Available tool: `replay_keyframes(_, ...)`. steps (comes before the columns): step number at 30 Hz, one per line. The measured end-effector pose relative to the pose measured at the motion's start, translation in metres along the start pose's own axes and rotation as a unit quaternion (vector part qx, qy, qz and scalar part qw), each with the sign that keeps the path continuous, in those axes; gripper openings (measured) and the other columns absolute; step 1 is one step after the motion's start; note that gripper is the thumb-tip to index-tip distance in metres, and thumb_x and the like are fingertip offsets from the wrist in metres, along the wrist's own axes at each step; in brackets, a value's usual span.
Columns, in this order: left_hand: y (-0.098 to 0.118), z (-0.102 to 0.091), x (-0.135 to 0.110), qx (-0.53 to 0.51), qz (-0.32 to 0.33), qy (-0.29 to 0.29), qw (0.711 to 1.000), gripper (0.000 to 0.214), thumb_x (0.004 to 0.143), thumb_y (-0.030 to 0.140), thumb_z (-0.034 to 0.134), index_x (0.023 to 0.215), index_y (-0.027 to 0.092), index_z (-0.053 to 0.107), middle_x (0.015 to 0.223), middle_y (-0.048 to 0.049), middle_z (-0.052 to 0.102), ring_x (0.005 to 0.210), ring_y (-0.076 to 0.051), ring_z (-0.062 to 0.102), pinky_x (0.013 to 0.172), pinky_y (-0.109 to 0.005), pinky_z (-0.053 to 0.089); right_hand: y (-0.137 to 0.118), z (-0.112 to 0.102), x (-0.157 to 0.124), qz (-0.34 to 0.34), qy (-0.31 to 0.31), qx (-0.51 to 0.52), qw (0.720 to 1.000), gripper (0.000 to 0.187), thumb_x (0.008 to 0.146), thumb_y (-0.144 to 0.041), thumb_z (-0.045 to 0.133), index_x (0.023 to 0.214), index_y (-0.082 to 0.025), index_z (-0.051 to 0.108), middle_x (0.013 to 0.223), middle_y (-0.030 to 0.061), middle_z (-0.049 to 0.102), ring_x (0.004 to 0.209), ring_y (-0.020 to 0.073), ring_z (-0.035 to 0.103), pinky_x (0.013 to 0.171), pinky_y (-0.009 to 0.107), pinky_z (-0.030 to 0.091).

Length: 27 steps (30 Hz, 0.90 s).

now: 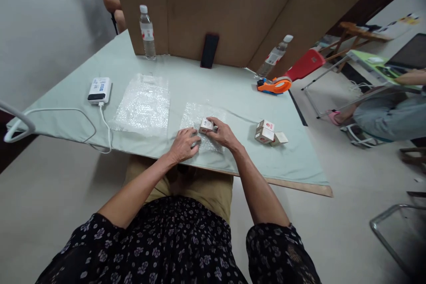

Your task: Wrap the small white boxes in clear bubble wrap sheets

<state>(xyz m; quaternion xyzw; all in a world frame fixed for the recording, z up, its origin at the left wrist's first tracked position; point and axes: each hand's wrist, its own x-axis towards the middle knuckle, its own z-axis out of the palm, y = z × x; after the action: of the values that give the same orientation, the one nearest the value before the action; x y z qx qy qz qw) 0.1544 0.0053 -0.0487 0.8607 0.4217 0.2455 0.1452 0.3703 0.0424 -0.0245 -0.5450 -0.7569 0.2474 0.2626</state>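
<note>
A small white and brown cardboard box (pixel 206 125) sits over a sheet of bubble wrap (pixel 192 113) near the table's front edge. My right hand (pixel 223 134) grips that box from its right side, thumb and fingers around it. To the left, my left hand (pixel 184 145) rests palm down at the wrap's near left edge, its fingers apart and close to the box. Part of the wrap is hidden under both hands. Several more small boxes (pixel 265 132) stand together on the right, one with what looks like an open flap.
Stacked bubble wrap sheets (pixel 143 106) lie left, beside a white power bank (pixel 99 90) with a cable. An orange tape dispenser (pixel 274 85), a phone (pixel 209 51) and two water bottles (pixel 147 35) stand along a cardboard screen (pixel 213 4). Other people sit beyond the table.
</note>
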Motion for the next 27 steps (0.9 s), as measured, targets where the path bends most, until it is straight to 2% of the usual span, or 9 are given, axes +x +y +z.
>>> replay_keyframes(6, 0.005, -0.007, -0.006, 0.002, 0.003, 0.003, 1.000, 0.038, 0.075, 0.023, 0.065, 0.113, 0.018, 0.068, 0.134, -0.0155, 0.057, 0.130, -0.031, 0.050, 0.110, -0.048, 0.038, 0.001, 0.000, 0.000, 0.014, -0.005, -0.001, 1.000, 0.060, 0.075, -0.026, 0.067, 0.133, -0.020, 0.057, 0.126, 0.0076, 0.068, 0.105, 0.0233, 0.065, 0.090, 0.036, 0.051)
replay_keyframes(9, 0.010, -0.015, -0.008, 0.022, 0.010, -0.020, 0.999, 0.047, 0.073, 0.022, 0.065, 0.120, 0.017, 0.064, 0.135, -0.0161, 0.058, 0.130, -0.032, 0.049, 0.110, -0.051, 0.035, 0.003, -0.004, 0.000, 0.023, -0.010, 0.014, 1.000, 0.063, 0.072, -0.029, 0.070, 0.133, -0.020, 0.057, 0.121, 0.0068, 0.069, 0.100, 0.0230, 0.064, 0.089, 0.036, 0.050)
replay_keyframes(11, 0.012, -0.021, -0.008, 0.040, 0.012, -0.044, 0.998, 0.043, 0.075, 0.019, 0.063, 0.117, 0.019, 0.064, 0.131, -0.0141, 0.061, 0.127, -0.031, 0.052, 0.111, -0.054, 0.032, 0.003, -0.009, 0.002, 0.029, -0.019, 0.051, 0.998, 0.059, 0.074, -0.034, 0.069, 0.130, -0.019, 0.058, 0.113, 0.0063, 0.070, 0.095, 0.0218, 0.064, 0.086, 0.035, 0.050)
replay_keyframes(14, 0.013, -0.027, -0.005, 0.069, 0.022, -0.074, 0.995, 0.029, 0.079, 0.016, 0.058, 0.106, 0.022, 0.066, 0.123, -0.0112, 0.066, 0.120, -0.029, 0.057, 0.112, -0.058, 0.028, -0.004, -0.020, 0.009, 0.034, -0.083, 0.089, 0.992, 0.046, 0.082, -0.044, 0.062, 0.118, -0.016, 0.066, 0.097, 0.0051, 0.071, 0.085, 0.0201, 0.064, 0.079, 0.034, 0.050)
replay_keyframes(16, 0.014, -0.027, -0.004, 0.085, 0.033, -0.080, 0.993, 0.022, 0.081, 0.014, 0.057, 0.100, 0.021, 0.067, 0.122, -0.0110, 0.067, 0.121, -0.029, 0.058, 0.111, -0.057, 0.030, -0.008, -0.027, 0.012, 0.041, -0.125, 0.043, 0.990, 0.040, 0.088, -0.049, 0.055, 0.105, -0.016, 0.071, 0.090, 0.0058, 0.070, 0.080, 0.0202, 0.062, 0.077, 0.034, 0.049)
replay_keyframes(18, 0.015, -0.026, -0.004, 0.095, 0.042, -0.077, 0.992, 0.018, 0.083, 0.013, 0.056, 0.096, 0.020, 0.067, 0.123, -0.0110, 0.067, 0.123, -0.029, 0.057, 0.111, -0.055, 0.033, -0.010, -0.029, 0.012, 0.051, -0.110, -0.020, 0.992, 0.043, 0.090, -0.052, 0.052, 0.103, -0.016, 0.072, 0.096, 0.0086, 0.070, 0.079, 0.0207, 0.062, 0.078, 0.036, 0.049)
replay_keyframes(21, 0.016, -0.023, -0.006, 0.085, 0.052, -0.060, 0.993, 0.016, 0.086, 0.012, 0.054, 0.091, 0.019, 0.067, 0.118, -0.0096, 0.070, 0.120, -0.027, 0.059, 0.110, -0.050, 0.037, -0.006, -0.026, 0.005, 0.017, -0.056, -0.048, 0.997, 0.052, 0.085, -0.056, 0.062, 0.121, -0.019, 0.066, 0.119, 0.0121, 0.067, 0.094, 0.0246, 0.065, 0.087, 0.040, 0.050)
replay_keyframes(24, 0.017, -0.023, -0.008, 0.054, 0.050, -0.027, 0.997, 0.017, 0.088, 0.011, 0.052, 0.091, 0.020, 0.066, 0.113, -0.0075, 0.072, 0.111, -0.023, 0.063, 0.109, -0.047, 0.039, 0.001, -0.018, -0.002, -0.035, -0.043, -0.053, 0.997, 0.060, 0.077, -0.046, 0.073, 0.131, -0.023, 0.059, 0.127, 0.0115, 0.065, 0.111, 0.0294, 0.062, 0.096, 0.046, 0.047)
replay_keyframes(27, 0.018, -0.026, -0.007, 0.031, 0.041, -0.003, 0.999, 0.017, 0.087, 0.011, 0.051, 0.091, 0.020, 0.065, 0.109, -0.0066, 0.073, 0.103, -0.021, 0.065, 0.108, -0.046, 0.040, 0.004, -0.012, -0.002, -0.040, -0.037, -0.044, 0.998, 0.052, 0.081, -0.034, 0.069, 0.131, -0.023, 0.058, 0.125, 0.0101, 0.067, 0.108, 0.0274, 0.064, 0.096, 0.045, 0.047)
